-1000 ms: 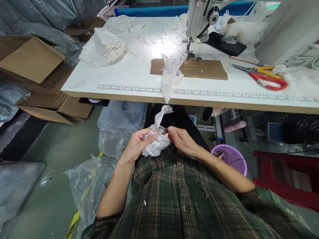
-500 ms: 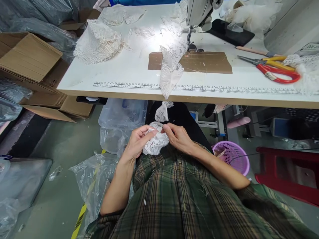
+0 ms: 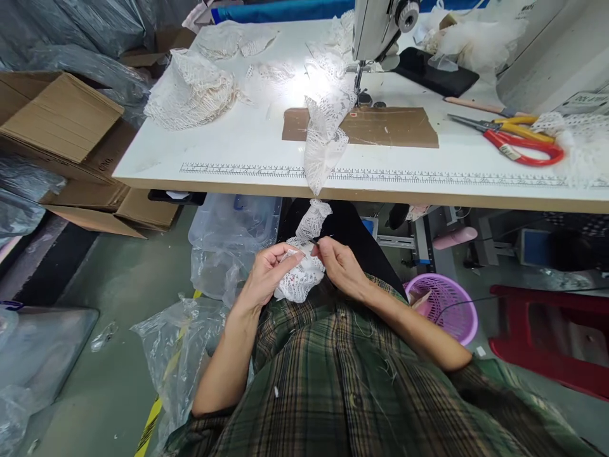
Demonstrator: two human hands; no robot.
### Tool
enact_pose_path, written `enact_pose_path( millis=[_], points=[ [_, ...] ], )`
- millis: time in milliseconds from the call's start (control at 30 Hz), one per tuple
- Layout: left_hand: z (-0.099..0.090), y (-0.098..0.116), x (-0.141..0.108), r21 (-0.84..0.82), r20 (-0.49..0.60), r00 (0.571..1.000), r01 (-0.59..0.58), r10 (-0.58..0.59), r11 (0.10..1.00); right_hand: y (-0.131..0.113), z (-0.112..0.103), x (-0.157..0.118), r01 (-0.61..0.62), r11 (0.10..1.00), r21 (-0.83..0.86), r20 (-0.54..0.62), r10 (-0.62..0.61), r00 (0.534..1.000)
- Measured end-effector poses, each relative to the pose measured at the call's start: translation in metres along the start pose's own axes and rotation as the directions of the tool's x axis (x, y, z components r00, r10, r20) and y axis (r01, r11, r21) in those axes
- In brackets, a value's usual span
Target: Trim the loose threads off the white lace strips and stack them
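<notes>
White lace (image 3: 299, 279): bunched in front of and below the near edge of the white table (image 3: 228, 149), close over the dark lap (image 3: 347, 222); resting there or held clear, cannot tell. From the bunch, a narrow lace strip (image 3: 314, 218) leading up toward that edge; upper lace (image 3: 323, 136) lying on the table and reaching the edge just above. Perhaps one length; link at the edge unclear.

Risks, as judged: could rip the open mesh, from the tip of a thin dark tool (image 3: 313, 241) catching a stitch so close to the pinch. Could drag the upper lace askew on the table, from a downward tug across the edge. Could nick a finger, if sharp; kind of tool too small to make out.

Left hand (image 3: 267, 270): below the table edge, thumb and forefinger brought together, clamped on the white lace. Right hand (image 3: 341, 268): near the left, apart from it, also below the table edge; thumb and forefinger pinched on the thin dark tool, tip at the lace, contact uncertain.

Further out: on the table, cardboard strip (image 3: 394, 127) partly under the upper lace; sewing machine (image 3: 373, 38) farther back. Toward the table's left end, lace pile (image 3: 193, 92); toward its right end, scissors (image 3: 508, 151) with red and yellow handles. Below the table's right half, purple basket (image 3: 469, 317).
</notes>
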State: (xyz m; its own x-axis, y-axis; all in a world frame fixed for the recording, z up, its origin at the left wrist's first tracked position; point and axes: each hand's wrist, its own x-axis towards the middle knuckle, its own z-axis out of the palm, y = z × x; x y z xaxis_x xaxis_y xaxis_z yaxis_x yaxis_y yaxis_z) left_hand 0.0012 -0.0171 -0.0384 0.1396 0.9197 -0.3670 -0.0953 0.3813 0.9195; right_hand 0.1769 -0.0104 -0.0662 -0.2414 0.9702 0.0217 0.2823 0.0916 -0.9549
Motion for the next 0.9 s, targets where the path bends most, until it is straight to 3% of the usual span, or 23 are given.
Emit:
enact_pose_path(
  millis=[67, 167, 233, 467, 667, 800, 900],
  points=[
    [-0.001, 0.0, 0.001, 0.018, 0.0, 1.0, 0.009, -0.009, 1.0, 0.006, -0.007, 0.002, -0.001, 0.997, 0.075, -0.122, 0.01, 0.993],
    [-0.003, 0.002, 0.004, 0.071, -0.008, 1.0, 0.0, 0.001, 0.997, 0.016, -0.017, 0.017, -0.007, 0.995, 0.097, -0.361, 0.042, 0.931],
    [-0.003, 0.004, 0.004, 0.092, 0.0, 1.0, -0.01, 0.01, 0.996, 0.022, -0.022, 0.032, -0.001, 0.996, 0.086, -0.405, 0.036, 0.914],
    [-0.01, 0.013, 0.008, 0.225, -0.019, 0.993, -0.107, 0.115, 0.969, 0.036, -0.028, 0.08, 0.063, 0.998, -0.006, -0.357, -0.061, 0.932],
    [-0.01, 0.03, 0.039, 0.365, -0.11, 0.93, -0.29, 0.35, 0.885, 0.024, -0.028, 0.092, 0.156, 0.987, 0.039, -0.144, -0.149, 0.978],
    [0.005, 0.033, 0.062, 0.455, -0.005, 0.86, -0.453, 0.511, 0.767, 0.02, -0.026, 0.084, 0.17, 0.977, 0.13, -0.076, -0.161, 0.984],
    [0.012, 0.032, 0.071, 0.426, 0.062, 0.854, -0.49, 0.516, 0.76, 0.02, -0.028, 0.073, 0.151, 0.968, 0.199, -0.088, -0.136, 0.987]
  ],
)
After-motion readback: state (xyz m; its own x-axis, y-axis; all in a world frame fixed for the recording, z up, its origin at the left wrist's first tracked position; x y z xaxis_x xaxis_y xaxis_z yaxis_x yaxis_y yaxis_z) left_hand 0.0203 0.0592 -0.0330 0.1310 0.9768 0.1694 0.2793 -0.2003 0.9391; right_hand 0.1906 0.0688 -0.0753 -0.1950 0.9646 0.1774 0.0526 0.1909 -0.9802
